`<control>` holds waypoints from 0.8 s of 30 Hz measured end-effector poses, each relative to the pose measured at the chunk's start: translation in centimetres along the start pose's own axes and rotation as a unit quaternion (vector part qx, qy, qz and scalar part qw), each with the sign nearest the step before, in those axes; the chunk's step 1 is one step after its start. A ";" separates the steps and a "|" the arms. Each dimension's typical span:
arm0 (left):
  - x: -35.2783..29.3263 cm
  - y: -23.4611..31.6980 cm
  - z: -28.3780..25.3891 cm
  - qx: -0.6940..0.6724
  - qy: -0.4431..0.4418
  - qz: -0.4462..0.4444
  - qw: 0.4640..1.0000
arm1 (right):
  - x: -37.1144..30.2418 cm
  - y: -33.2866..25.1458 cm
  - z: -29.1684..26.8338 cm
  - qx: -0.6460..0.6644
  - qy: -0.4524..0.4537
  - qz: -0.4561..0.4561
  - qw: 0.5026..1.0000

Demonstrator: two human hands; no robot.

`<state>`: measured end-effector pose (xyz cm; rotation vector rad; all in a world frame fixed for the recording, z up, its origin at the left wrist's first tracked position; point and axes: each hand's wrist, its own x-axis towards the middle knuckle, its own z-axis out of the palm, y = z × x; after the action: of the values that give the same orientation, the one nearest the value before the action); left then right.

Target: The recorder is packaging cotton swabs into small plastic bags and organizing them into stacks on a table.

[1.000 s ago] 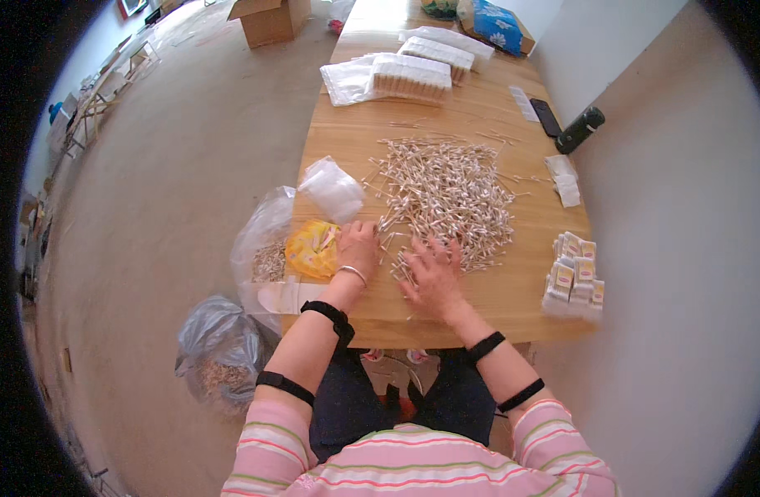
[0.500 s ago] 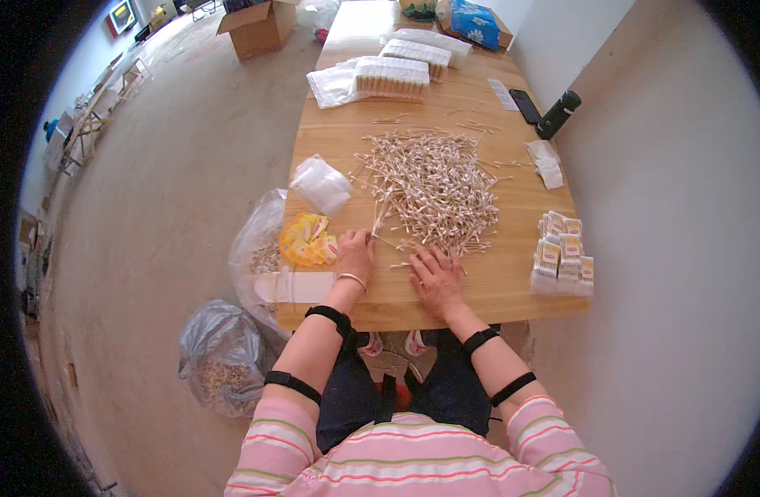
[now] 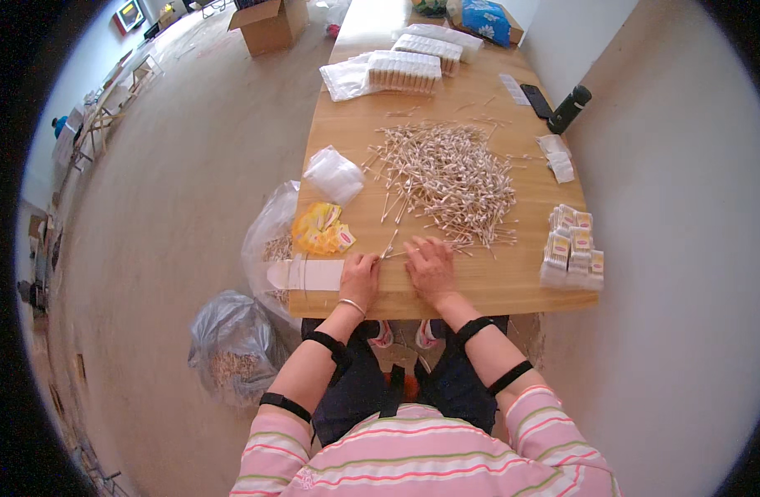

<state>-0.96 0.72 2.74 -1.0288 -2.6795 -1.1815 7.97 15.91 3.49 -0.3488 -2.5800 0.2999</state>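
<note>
A loose heap of cotton swabs lies across the middle of the wooden table, with stray ones around its edges. My left hand is closed near the table's front edge, beside a white flat strip. A cotton swab sticks up from its fingertips; how many it holds is hidden. My right hand lies palm down just below the heap, fingers stretched out and touching the tabletop. Another swab lies between the two hands.
Yellow printed cards and clear plastic bags lie at the left. Packed swab packets stand at the right. Farther off are bundled swabs, a phone and a dark bottle. Bags of swabs sit beside the table.
My left hand has drawn back toward me from the heap's left edge, with swabs at its fingertips. My right hand has slid left, closer to it. The whole view has shifted slightly.
</note>
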 end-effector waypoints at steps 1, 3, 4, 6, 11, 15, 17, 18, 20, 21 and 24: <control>0.1 -0.1 0.0 0.000 0.000 0.003 1.000 | 0.2 -0.7 0.2 0.029 -0.006 -0.020 0.999; 0.1 -0.3 0.0 -0.009 -0.001 0.010 1.000 | 1.0 -1.2 0.5 0.010 -0.006 -0.041 0.999; 0.1 -0.5 -0.1 -0.018 -0.003 0.018 1.000 | 1.5 -1.3 0.7 -0.009 -0.005 -0.063 0.998; 0.0 -0.5 -0.2 -0.019 -0.005 0.017 1.000 | 2.6 -0.5 1.2 0.017 -0.044 -0.068 0.997; 0.3 -0.7 -0.2 -0.031 -0.027 0.010 0.999 | 1.4 2.6 1.5 0.036 -0.066 -0.070 0.995; -0.4 -1.6 -1.1 -0.015 -0.042 0.054 0.998 | -0.1 2.5 0.7 0.004 -0.013 0.009 1.000; -0.5 -1.7 -1.1 -0.007 -0.054 0.083 0.995 | -0.1 2.2 0.4 0.011 0.021 0.034 0.999; -0.6 -1.6 -0.9 -0.019 -0.071 0.090 0.993 | -0.1 2.1 0.4 -0.006 -0.004 0.047 0.999; -0.7 -1.2 -0.4 -0.030 -0.088 0.100 0.991 | -0.2 1.7 0.6 -0.023 -0.027 0.060 0.998; -0.5 -0.9 0.0 -0.050 -0.105 0.104 0.988 | -0.2 1.2 0.8 0.027 -0.045 0.031 0.998; 0.4 0.0 0.8 -0.066 -0.119 0.070 0.988 | -0.6 0.0 0.9 0.109 -0.064 0.019 0.992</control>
<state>-1.15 1.47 2.30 -1.4370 -2.6717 -1.2996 7.97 15.56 2.46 -0.3068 -2.6350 0.6300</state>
